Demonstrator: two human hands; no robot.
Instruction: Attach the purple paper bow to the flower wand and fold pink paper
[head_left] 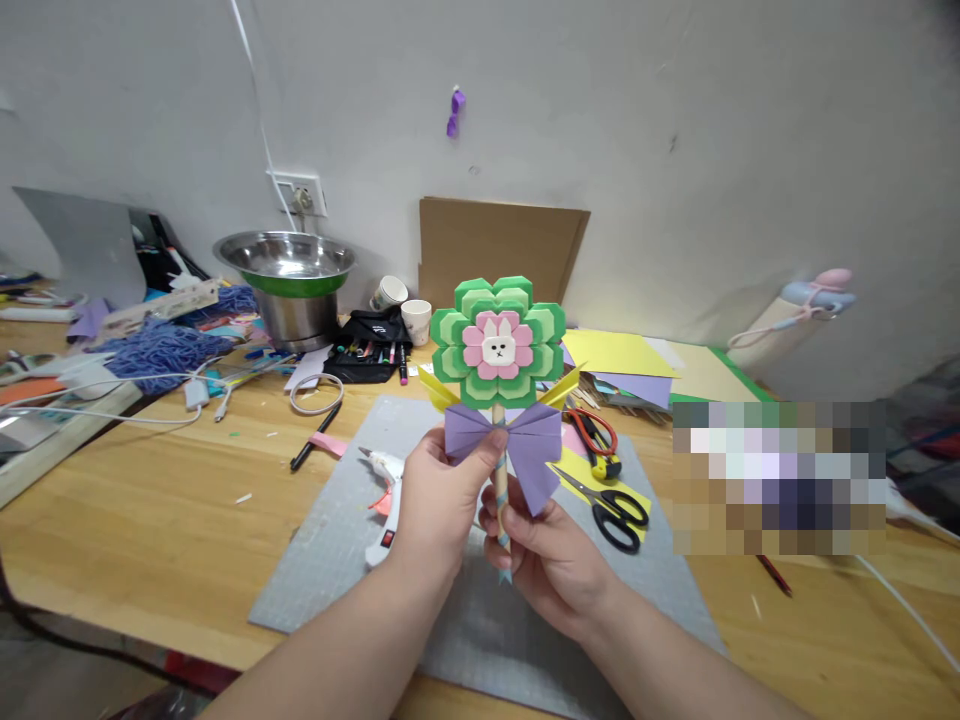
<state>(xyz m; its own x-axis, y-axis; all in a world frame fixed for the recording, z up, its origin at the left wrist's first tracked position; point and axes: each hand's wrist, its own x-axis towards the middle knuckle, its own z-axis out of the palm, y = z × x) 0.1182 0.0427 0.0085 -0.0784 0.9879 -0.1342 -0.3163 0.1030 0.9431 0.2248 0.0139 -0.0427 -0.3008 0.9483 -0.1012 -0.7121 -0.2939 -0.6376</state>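
Observation:
I hold up a paper flower (pixel 497 342) with green and pink layered petals and a small white rabbit face at its centre. It sits on a striped stick (pixel 501 490) with a purple paper bow (pixel 504 440) and yellow paper points behind. My left hand (pixel 435 500) pinches the left wing of the bow between thumb and fingers. My right hand (pixel 541 560) is closed round the lower stick, below the bow.
A grey cutting mat (pixel 352 540) lies on the wooden table under my hands. On it are a white glue gun (pixel 384 500), black scissors (pixel 611 505) and red-handled pliers (pixel 594 432). Behind stand a steel bowl (pixel 289 280), a pen case (pixel 369 352), cups, cardboard and coloured paper sheets (pixel 622 355).

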